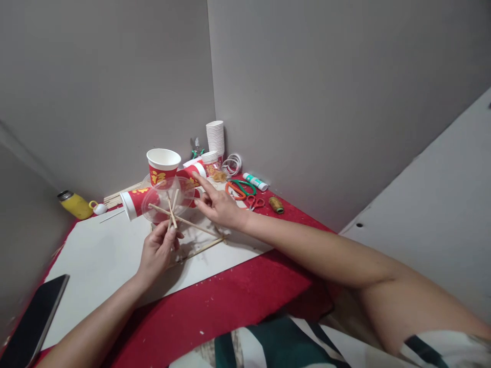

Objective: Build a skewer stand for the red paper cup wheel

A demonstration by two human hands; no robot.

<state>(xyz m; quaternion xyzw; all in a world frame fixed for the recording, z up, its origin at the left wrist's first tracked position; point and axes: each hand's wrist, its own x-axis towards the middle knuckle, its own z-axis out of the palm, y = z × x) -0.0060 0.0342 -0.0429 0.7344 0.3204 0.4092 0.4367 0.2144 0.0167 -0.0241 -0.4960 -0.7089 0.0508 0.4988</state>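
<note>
My left hand (160, 249) is closed around the lower part of a frame of wooden sticks (173, 217), pinching where several of them cross. Behind that crossing stands a clear round plastic piece (186, 187). Around it are red-and-white paper cups: an upright cup (163, 160), a cup lying sideways (132, 203) at the left, and a tilted cup (199, 169) near my right fingertips. My right hand (221, 206) has index finger and thumb apart, pointing toward the clear piece and the tilted cup. Whether it touches either one I cannot tell.
A white board (95, 255) lies on the red tabletop (245, 291). Toward the back corner are stacked paper cups (215, 137), orange-handled scissors (235, 191), a glue stick (255, 182) and a thread spool (276, 205). A yellow bottle (75, 205) and a phone (36, 319) are left.
</note>
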